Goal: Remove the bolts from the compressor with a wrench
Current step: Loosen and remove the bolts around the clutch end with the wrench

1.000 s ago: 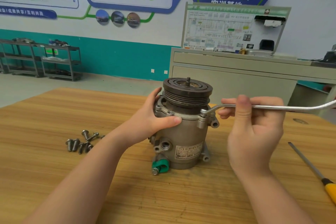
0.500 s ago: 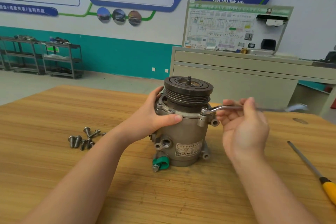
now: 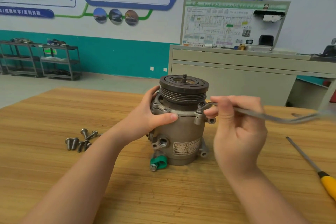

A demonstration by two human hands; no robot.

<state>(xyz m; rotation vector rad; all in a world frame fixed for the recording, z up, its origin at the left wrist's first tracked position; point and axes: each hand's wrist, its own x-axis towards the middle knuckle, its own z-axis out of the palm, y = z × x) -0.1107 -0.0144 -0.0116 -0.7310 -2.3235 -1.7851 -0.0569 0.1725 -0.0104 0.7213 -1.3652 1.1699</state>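
A grey metal compressor (image 3: 183, 132) stands upright on the wooden table (image 3: 54, 114), its dark grooved pulley on top. My left hand (image 3: 154, 114) grips its upper left side, thumb across the front. A bolt (image 3: 200, 107) sits in the flange at the upper right, and the ring end of a silver wrench (image 3: 263, 113) is on it. My right hand (image 3: 238, 125) holds the wrench shank between its fingers just right of the bolt. The wrench's far end is blurred. Several removed bolts (image 3: 80, 140) lie on the table to the left.
A screwdriver with a yellow handle (image 3: 316, 169) lies at the table's right edge. A green clip (image 3: 159, 162) sticks out at the compressor's base. Behind the table are a grey cabinet with a training board (image 3: 236, 71) and metal shelves (image 3: 41, 60) at the wall.
The wrench handle has swung toward me around the bolt, its far end dropping lower. My right hand shifted along the shank with it. My left hand stayed on the compressor.
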